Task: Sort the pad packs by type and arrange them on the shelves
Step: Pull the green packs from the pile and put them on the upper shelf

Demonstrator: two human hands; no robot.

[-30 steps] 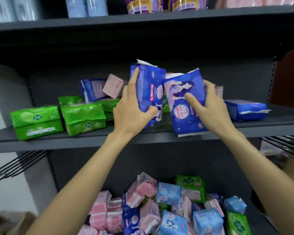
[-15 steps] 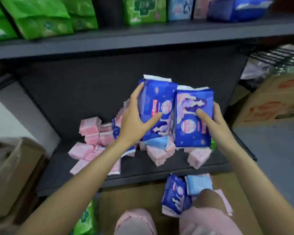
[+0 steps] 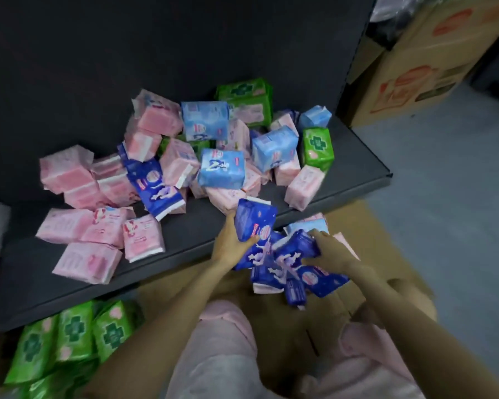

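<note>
My left hand [image 3: 233, 243] grips a dark blue pad pack [image 3: 254, 226] just in front of the bottom shelf [image 3: 185, 240]. My right hand [image 3: 330, 250] grips a second dark blue pad pack [image 3: 293, 254], low over several more dark blue packs [image 3: 314, 279] lying on the cardboard. On the shelf sits a mixed pile: pink packs [image 3: 98, 226], light blue packs [image 3: 221, 168], green packs [image 3: 244, 100] and one dark blue pack [image 3: 156, 188].
Green packs [image 3: 69, 338] stand on the floor at lower left, under the shelf edge. Flat cardboard [image 3: 343, 298] covers the floor below my hands. Printed cardboard boxes [image 3: 421, 67] stand to the right of the shelf unit. My knees in pink cloth [image 3: 222, 355] fill the bottom.
My view and both hands have dropped from the middle shelf down to the floor in front of the bottom shelf. Both hands still hold their dark blue packs, now low over the floor pile.
</note>
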